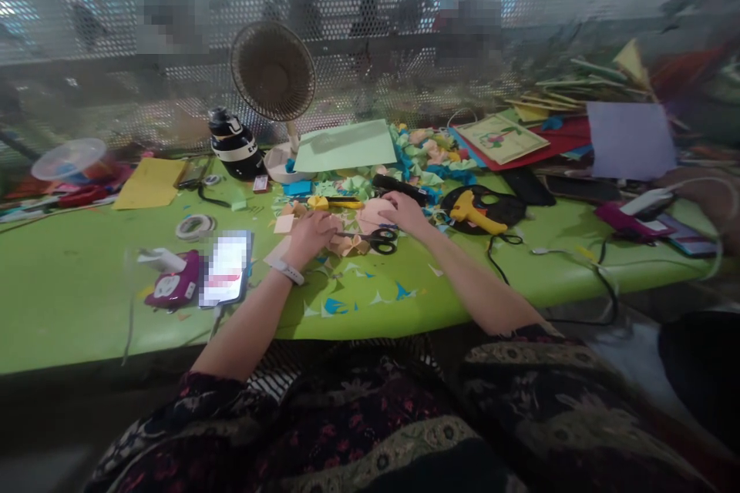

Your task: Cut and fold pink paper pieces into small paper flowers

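At the far left of the green desk (69, 300) lie a clear plastic lid (69, 158) and a yellow sheet (150, 182). Nearer the person are a roll of tape (195, 226), a purple pouch (173, 286) and a phone (227, 269), the pouch and phone touching side by side. Behind them a black-and-white bottle (234, 142) stands beside a small fan (273, 73).

The left hand (312, 235), a pale band on its wrist, is half closed. Its fingers curl down onto the folded peach paper (348, 246) at the desk's middle; whether they actually grip it cannot be told. Black-handled scissors (378, 239) lie flat just beside that paper, between the two hands, and neither hand touches them.

The right hand (405, 212) is mostly open, knuckles up, its fingertips pressing on a rounded peach paper piece (370, 216) just behind the scissors. Blue and green paper scraps (347, 304) are scattered in front of both hands.

Right of the hands a yellow glue gun (477, 213) rests on a black mat, with a lilac sheet (630, 140) farther back.
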Demonstrator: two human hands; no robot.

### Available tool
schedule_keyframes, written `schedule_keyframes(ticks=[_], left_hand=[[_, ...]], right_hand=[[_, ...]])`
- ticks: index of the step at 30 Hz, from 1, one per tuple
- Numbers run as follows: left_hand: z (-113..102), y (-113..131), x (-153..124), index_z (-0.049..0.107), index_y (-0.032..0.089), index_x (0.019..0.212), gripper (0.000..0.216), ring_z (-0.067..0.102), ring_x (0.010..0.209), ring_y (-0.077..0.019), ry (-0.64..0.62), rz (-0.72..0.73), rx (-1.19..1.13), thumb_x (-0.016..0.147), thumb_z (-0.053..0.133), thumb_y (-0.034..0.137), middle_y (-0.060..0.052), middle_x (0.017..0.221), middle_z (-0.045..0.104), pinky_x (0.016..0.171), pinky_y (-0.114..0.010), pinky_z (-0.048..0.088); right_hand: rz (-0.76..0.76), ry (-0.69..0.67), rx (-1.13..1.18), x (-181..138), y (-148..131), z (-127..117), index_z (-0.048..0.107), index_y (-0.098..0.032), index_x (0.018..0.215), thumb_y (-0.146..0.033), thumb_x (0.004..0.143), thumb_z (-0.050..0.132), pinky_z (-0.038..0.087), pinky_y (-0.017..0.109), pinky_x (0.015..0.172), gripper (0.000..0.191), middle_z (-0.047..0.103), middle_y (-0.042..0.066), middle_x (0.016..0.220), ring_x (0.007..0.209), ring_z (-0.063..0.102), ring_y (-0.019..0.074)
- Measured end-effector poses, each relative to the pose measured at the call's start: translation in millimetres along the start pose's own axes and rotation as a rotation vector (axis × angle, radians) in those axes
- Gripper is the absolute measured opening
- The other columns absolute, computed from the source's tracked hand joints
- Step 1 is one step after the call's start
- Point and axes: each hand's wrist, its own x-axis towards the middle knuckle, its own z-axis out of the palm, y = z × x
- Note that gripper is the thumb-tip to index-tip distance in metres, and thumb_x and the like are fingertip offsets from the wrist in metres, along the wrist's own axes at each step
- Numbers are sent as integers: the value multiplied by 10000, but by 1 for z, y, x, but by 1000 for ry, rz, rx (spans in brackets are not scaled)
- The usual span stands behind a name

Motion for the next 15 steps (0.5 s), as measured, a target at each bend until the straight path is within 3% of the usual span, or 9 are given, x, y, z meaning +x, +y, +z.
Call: schedule_keyframes(ticks=[8,15], left_hand=[[-5,6,0,700,192,1041,278,619,1169,-369,34,-10,-45,768,693,240,-148,1162,717,1040,-519,472],[-15,13,0,708,199,1008,223,622,1187,-326,56,17,-58,798,679,269,-125,1182,719,1075,-478,461]], right_hand=[[63,146,21,-4,0,-4,680,-212,881,-330,877,621,421,296,693,132,714,32,810,778,636,202],[-36,224,-16,-7,-2,-6,704,-207,824,-326,928,576,458,354,884,203,720,100,988,988,625,241]])
